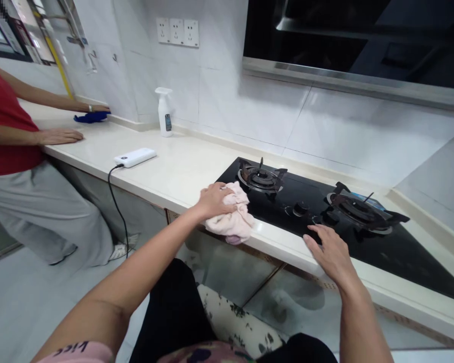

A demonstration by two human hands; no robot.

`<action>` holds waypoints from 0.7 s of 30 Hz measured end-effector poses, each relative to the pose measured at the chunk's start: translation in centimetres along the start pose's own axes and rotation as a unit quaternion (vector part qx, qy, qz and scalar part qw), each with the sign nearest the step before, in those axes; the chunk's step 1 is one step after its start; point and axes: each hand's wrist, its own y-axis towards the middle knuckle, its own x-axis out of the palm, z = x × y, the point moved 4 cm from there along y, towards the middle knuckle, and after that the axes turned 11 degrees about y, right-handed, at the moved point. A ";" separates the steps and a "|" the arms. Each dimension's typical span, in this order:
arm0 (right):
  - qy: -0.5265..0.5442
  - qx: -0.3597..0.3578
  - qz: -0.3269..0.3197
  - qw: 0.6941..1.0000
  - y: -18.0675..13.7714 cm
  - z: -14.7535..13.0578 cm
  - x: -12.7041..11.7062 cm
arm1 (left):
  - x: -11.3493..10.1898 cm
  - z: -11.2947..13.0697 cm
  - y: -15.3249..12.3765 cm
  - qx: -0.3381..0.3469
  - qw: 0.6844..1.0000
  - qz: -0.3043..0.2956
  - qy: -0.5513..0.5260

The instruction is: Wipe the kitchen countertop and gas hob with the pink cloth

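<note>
Okay, status: we're pressing our left hand [214, 200] down on a bunched pale pink towel [230, 223], with the fingers [223, 194] curled over the top and gripping the cloth. The towel is sitting on the front edge of the cream countertop [181, 176], touching the near corner of the black glass gas hob [397, 257] and hanging slightly over the lip.

We're keeping our right hand [331, 254] open, fingers [314, 241] spread and holding nothing, with the fingertips resting on the countertop edge just in front of the hob.

The hob is carrying two burners with cast-iron pan supports: the left burner [261, 177] is just beyond the towel, and the right burner [359, 212] is further along. Two control knobs [300, 208] are sitting between them.

Further left along the counter, a white spray bottle [165, 113] is standing against the tiled wall, and a white power bank [135, 157] is lying near the front edge, its black cable [117, 206] dropping over the side. A triple socket panel [177, 32] is showing on the wall, with a stainless range hood [348, 45] above the hob.

At the far end, a co-worker [11, 131] in a red top is working the counter, one hand [98, 108] on a blue cloth [91, 117], the other hand [60, 136] lying flat.
</note>
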 end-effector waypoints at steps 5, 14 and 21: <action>-0.007 -0.008 0.009 1.000 0.0 0.0 0.1 | -1.8 -7.9 -0.3 -0.156 0.985 0.011 0.069; -0.016 0.002 0.002 1.000 0.1 0.4 0.5 | -3.3 -12.1 -1.3 -0.205 0.974 0.013 0.091; -0.022 0.007 0.008 1.000 0.1 0.4 0.5 | -1.9 -6.4 -2.7 -0.180 0.977 0.049 0.100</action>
